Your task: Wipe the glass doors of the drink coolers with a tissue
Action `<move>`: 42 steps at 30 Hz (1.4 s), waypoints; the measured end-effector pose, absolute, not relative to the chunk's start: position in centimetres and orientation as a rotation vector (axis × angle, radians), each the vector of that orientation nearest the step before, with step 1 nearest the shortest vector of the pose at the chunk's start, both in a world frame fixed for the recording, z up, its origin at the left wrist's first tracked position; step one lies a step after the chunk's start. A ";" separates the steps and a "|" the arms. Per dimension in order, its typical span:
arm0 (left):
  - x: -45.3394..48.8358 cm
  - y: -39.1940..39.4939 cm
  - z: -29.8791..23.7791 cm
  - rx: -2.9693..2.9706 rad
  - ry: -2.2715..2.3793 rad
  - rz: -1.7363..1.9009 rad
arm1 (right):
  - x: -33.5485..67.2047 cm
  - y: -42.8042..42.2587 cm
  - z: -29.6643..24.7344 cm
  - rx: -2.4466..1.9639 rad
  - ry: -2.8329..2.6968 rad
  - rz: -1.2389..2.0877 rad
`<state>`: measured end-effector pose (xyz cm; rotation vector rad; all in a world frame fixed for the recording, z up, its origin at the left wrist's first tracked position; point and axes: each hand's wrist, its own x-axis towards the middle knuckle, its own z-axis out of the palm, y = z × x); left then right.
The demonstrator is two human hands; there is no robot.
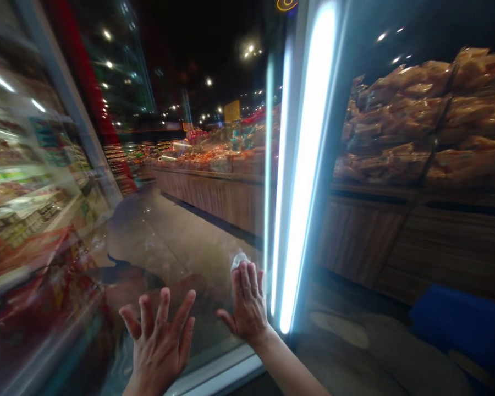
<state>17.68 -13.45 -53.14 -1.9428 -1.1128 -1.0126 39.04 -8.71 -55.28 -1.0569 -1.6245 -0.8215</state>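
Observation:
My left hand (160, 342) is raised with fingers spread, flat against or just off a glass cooler door (181, 242) low in view. My right hand (247, 305) lies flat on the same glass near the door's lit edge, fingers together and stretched out, pressing a small white cloth or wad (239, 259) that shows past the fingertips. A bright vertical light strip (307, 165) runs along the door frame just right of my right hand. The glass reflects the store aisle.
Blurred shelves of packaged goods (25, 187) sit at the left. Wooden display bins with bagged bread (416, 121) stand at the right, more produce bins (223, 159) further back. A blue crate or bin (462, 324) sits low right. A shop floor (388, 352) lies below.

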 end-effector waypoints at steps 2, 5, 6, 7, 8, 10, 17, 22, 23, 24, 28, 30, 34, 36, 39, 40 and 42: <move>16.9 -13.5 -53.0 -1.931 -1.118 -1.019 | 38.8 -8.6 -54.8 -1.111 -1.505 -0.730; 15.5 -13.5 -53.0 -1.914 -1.157 -1.039 | 38.0 -8.6 -54.4 -1.144 -1.407 -0.566; 15.0 -13.6 -53.1 -1.909 -1.158 -1.044 | 37.8 -8.6 -54.4 -1.138 -1.423 -0.553; 14.5 -13.6 -53.1 -1.903 -1.151 -1.048 | 37.5 -8.6 -54.4 -1.134 -1.443 -0.559; 14.0 -13.6 -53.2 -1.895 -1.145 -1.050 | 37.3 -8.6 -54.4 -1.137 -1.452 -0.573; 13.3 -13.8 -53.4 -1.886 -1.155 -1.055 | 37.2 -8.5 -54.4 -1.168 -1.424 -0.598; 12.5 -14.0 -53.5 -1.896 -1.175 -1.088 | 38.0 -7.8 -54.6 -1.231 -1.370 -0.596; 11.5 -13.7 -52.8 -1.897 -1.164 -1.045 | 36.7 -6.7 -55.0 -1.113 -1.558 -0.649; 11.2 -13.7 -52.5 -1.887 -1.165 -1.028 | 36.3 -6.4 -54.6 -1.067 -1.621 -0.704; 10.8 -13.6 -52.3 -1.872 -1.164 -1.013 | 35.9 -6.0 -53.9 -1.040 -1.637 -0.742; 8.1 -13.9 -50.9 -1.760 -1.196 -1.016 | 33.4 -4.9 -51.4 -1.054 -1.515 -0.708; 6.0 -14.3 -50.1 -1.701 -1.230 -1.014 | 31.1 -5.1 -51.1 -0.879 -1.731 -0.824; 0.4 -15.5 -48.9 -1.608 -1.297 -0.944 | 25.4 -6.0 -49.4 -0.560 -2.047 -1.029; -2.7 -16.1 -48.4 -1.557 -1.336 -0.931 | 22.1 -6.3 -47.3 -0.676 -1.987 -0.965; -7.0 -16.5 -47.9 -1.480 -1.358 -0.982 | 16.6 -6.9 -44.5 -0.581 -2.039 -1.022; -8.3 -16.6 -47.7 -1.470 -1.361 -1.007 | 14.8 -7.0 -43.9 -0.455 -2.106 -1.101; -10.7 -16.7 -47.5 -1.468 -1.369 -1.050 | 11.1 -7.4 -42.4 -0.221 -2.201 -1.253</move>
